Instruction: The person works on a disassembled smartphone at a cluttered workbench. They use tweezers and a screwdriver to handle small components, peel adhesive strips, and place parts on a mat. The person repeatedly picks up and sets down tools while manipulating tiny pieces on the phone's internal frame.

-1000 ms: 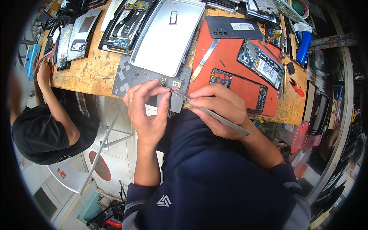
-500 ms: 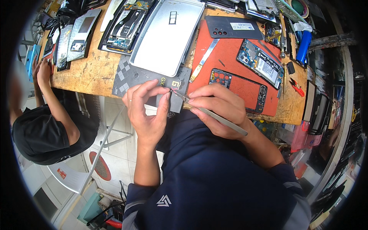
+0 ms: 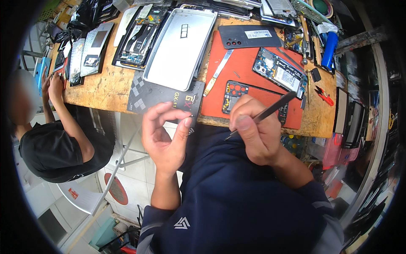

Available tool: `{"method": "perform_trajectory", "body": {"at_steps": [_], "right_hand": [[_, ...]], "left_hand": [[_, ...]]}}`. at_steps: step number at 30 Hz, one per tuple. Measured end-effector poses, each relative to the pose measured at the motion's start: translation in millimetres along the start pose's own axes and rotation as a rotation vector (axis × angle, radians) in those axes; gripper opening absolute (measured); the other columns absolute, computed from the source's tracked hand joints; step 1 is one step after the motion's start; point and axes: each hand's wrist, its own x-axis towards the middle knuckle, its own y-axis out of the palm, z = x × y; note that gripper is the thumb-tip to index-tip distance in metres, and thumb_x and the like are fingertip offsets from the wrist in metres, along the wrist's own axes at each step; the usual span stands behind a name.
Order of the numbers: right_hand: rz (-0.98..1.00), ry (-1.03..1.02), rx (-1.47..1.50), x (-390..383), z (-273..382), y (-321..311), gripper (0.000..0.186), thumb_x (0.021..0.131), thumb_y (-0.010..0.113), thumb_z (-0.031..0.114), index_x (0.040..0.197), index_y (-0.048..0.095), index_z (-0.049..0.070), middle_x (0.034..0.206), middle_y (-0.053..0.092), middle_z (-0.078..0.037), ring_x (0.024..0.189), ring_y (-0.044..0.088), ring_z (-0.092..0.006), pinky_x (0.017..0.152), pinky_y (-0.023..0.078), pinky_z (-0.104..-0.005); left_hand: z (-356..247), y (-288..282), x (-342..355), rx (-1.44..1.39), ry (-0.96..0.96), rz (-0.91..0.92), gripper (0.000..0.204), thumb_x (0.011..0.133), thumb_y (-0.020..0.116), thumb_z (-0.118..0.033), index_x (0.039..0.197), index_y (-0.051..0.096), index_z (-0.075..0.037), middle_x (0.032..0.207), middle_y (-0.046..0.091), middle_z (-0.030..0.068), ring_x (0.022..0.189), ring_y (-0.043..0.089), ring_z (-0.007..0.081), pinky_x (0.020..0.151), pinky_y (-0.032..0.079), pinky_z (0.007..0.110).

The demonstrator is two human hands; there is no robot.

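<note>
My left hand (image 3: 167,137) is raised just off the table's front edge, its thumb and index finger pinched together on a tiny dark part (image 3: 191,115) too small to name. To its right, my right hand (image 3: 258,133) grips a pair of dark tweezers (image 3: 277,106). The tweezers' tip points down and left over my lap, apart from the left fingers, and their back end sticks up to the right. Behind the right hand a black phone frame (image 3: 237,88) lies on the orange mat (image 3: 213,103), partly hidden by that hand. An opened phone (image 3: 281,72) with bare board and battery rests beyond it.
A silver tray (image 3: 179,55) with a small black frame stands on a dark printed box (image 3: 141,91). The mat also bears a dark phone back cover (image 3: 247,37) and a metal strip (image 3: 219,72). Red-handled cutters (image 3: 325,96) lie right. Another person (image 3: 59,144) works at left.
My right hand has drawn the tweezers away from the left fingertips and turned, so their back end now points up and right. The left hand keeps its pinch. The view has shifted slightly.
</note>
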Motion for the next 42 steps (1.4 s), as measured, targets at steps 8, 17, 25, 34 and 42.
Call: {"method": "perform_trajectory", "body": {"at_steps": [8,17,25,34,42], "right_hand": [[0.033,0.187,-0.115,0,9,1,0.007,0.104,0.068,0.003,0.109,0.068,-0.001,0.078,0.067,-0.001,0.065,0.059,-0.0055,0.058,0.046,-0.0257],[0.039,0.317,0.041,-12,14,-19,0.008,0.104,0.07,0.003,0.111,0.071,-0.002,0.082,0.068,0.001,0.069,0.057,-0.0011,0.06,0.045,-0.0217],[0.016,0.4,0.162,-18,18,-35,0.008,0.104,0.07,0.002,0.11,0.072,-0.002,0.081,0.069,0.001,0.07,0.058,-0.0014,0.06,0.046,-0.0221],[0.006,0.235,-0.005,-19,17,-39,0.006,0.097,0.075,0.0,0.103,0.074,-0.002,0.08,0.072,-0.004,0.066,0.064,-0.007,0.059,0.049,-0.0257],[-0.001,-0.039,-0.204,-15,14,-38,0.014,0.091,0.077,-0.003,0.105,0.072,-0.004,0.087,0.072,-0.015,0.069,0.072,-0.0273,0.059,0.054,-0.0358]], "left_hand": [[-18,14,-2,0.044,0.075,0.056,0.05,0.089,0.082,0.004,0.133,0.057,0.001,0.099,0.077,0.0082,0.094,0.067,0.0138,0.104,0.045,0.034],[-26,37,1,0.188,0.241,0.19,0.051,0.087,0.082,0.004,0.132,0.059,-0.002,0.096,0.08,0.005,0.106,0.06,0.0185,0.105,0.041,0.038],[-31,48,8,0.335,0.456,0.234,0.053,0.084,0.082,0.004,0.131,0.059,-0.006,0.095,0.082,0.0013,0.099,0.059,0.0207,0.099,0.038,0.04],[-37,49,8,0.427,0.535,0.247,0.056,0.083,0.083,0.003,0.132,0.058,-0.007,0.094,0.083,0.0009,0.096,0.061,0.0198,0.099,0.037,0.042],[-42,48,9,0.418,0.505,0.238,0.059,0.083,0.084,0.003,0.134,0.058,-0.007,0.093,0.081,0.0011,0.096,0.061,0.0208,0.098,0.038,0.043]]}}
